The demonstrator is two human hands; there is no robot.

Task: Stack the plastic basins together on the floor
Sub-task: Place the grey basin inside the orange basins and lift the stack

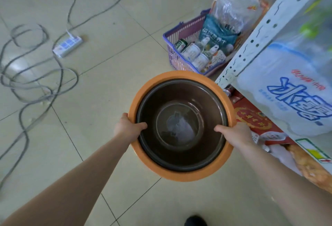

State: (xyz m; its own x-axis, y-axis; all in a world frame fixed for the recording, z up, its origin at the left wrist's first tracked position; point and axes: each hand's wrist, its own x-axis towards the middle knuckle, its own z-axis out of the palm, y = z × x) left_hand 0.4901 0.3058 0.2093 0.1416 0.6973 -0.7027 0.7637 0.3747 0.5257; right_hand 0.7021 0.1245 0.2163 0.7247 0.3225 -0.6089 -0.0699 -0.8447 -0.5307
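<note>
An orange plastic basin (181, 176) is held above the tiled floor, with a dark brown basin (212, 103) nested inside it. My left hand (128, 128) grips the left rims of both, thumb hooked over the brown one. My right hand (235, 133) grips the right rims the same way. Something pale shows on or through the brown basin's bottom; I cannot tell what it is.
A white metal shelf (255, 33) with packaged goods stands close on the right. A purple shopping basket (179, 33) full of goods sits beyond the basins. A power strip (67, 46) and looped grey cables (36, 85) lie on the floor at left. A dark shoe tip (195, 221) shows below.
</note>
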